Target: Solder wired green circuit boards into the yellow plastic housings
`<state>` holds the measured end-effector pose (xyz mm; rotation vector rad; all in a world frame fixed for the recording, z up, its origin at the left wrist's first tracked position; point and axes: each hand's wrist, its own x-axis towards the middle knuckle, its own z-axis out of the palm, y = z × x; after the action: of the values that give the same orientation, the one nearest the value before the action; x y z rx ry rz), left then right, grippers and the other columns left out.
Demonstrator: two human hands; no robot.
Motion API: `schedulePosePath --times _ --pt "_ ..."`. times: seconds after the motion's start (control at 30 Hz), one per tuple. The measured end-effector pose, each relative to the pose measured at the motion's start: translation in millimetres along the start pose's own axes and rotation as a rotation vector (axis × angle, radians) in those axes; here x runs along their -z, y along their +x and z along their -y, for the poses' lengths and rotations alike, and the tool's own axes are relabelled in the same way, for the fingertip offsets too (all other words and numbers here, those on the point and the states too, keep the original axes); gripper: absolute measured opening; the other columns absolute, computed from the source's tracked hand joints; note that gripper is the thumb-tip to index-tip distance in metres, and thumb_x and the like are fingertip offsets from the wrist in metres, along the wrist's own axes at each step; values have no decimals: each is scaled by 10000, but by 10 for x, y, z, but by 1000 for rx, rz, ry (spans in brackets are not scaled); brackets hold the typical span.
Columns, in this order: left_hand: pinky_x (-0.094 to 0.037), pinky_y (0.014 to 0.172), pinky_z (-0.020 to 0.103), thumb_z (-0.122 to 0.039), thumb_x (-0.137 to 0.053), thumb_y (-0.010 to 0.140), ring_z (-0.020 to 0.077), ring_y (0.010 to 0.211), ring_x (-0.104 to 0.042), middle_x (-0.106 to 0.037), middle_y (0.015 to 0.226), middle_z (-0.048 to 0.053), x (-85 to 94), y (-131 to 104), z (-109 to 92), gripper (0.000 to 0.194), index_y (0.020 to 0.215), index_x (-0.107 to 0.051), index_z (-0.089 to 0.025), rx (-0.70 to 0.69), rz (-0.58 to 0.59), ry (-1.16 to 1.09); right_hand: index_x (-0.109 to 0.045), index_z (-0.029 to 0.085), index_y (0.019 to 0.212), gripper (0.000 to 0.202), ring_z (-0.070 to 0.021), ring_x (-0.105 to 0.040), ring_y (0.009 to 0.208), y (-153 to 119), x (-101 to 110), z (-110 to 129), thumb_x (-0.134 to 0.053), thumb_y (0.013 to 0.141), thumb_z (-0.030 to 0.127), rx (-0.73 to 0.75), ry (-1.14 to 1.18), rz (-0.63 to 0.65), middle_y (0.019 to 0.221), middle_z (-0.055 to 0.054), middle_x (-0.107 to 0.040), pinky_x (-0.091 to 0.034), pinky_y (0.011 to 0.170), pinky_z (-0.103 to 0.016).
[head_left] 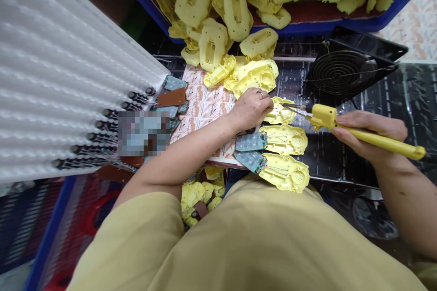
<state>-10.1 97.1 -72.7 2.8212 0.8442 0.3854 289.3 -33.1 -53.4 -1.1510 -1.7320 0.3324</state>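
Note:
My right hand (372, 134) is closed around a yellow soldering gun (322, 117). Its thin metal tip points left, over a yellow plastic shell half (280, 111). At that shell's left end is my left hand (252, 108), its fingers curled together; what they pinch is hidden. Nearer to me lie two more shell halves, the middle one (287, 140) and the closest one (286, 173), open side up. Thin wires link them to a green circuit board (251, 142) and a second circuit board (251, 160) on their left.
A blue-edged bin (358, 25) of yellow shells stands at the back, with more shells (252, 75) heaped before it. A black fan (341, 72) sits at the right. Left are a white corrugated panel (88, 63) and circuit boards (172, 97) with small black round parts (111, 112).

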Motion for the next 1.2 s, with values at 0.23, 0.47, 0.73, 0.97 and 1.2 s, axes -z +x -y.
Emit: schedulePosePath --times 0.23,0.47,0.73,0.97,1.2 --pt "-537 989 451 -190 -470 1071 276 1032 -700 -778 984 123 -9 -3 10 318 1016 -783 -179 -17 6 12 -831 304 904 121 -204 -786 679 -51 -40 4 -928 861 362 56 18 39 850 -30 -828 -701 654 -312" --pt "-555 986 479 -169 -485 1051 288 1025 -708 -786 998 144 11 13 10 315 1030 -799 -166 -7 33 4 -822 285 880 80 -184 -791 676 12 -3 31 -902 877 282 110 43 -4 839 -24 -830 -687 646 -263" --pt "-537 968 434 -202 -461 1081 270 1022 -703 -765 960 119 -7 14 17 338 1018 -792 -181 -24 18 44 -823 297 1230 389 -235 -829 771 -303 35 100 -901 883 455 -106 -182 -128 976 -46 -852 -725 741 -312" --pt "-548 1057 462 -250 -529 1069 287 1108 -730 -809 1108 141 95 -18 -42 285 1119 -794 -160 88 67 -43 -846 263 1028 157 -232 -812 694 -367 -142 226 -890 901 344 6 -203 -266 930 -42 -846 -698 636 -274" --pt "-589 1069 391 -186 -648 1009 233 1135 -787 -862 1168 56 244 -66 12 236 1125 -850 -225 310 29 -296 -817 294 1203 305 -225 -814 704 -425 -138 262 -879 907 333 -15 -215 -232 951 -20 -850 -697 646 -274"
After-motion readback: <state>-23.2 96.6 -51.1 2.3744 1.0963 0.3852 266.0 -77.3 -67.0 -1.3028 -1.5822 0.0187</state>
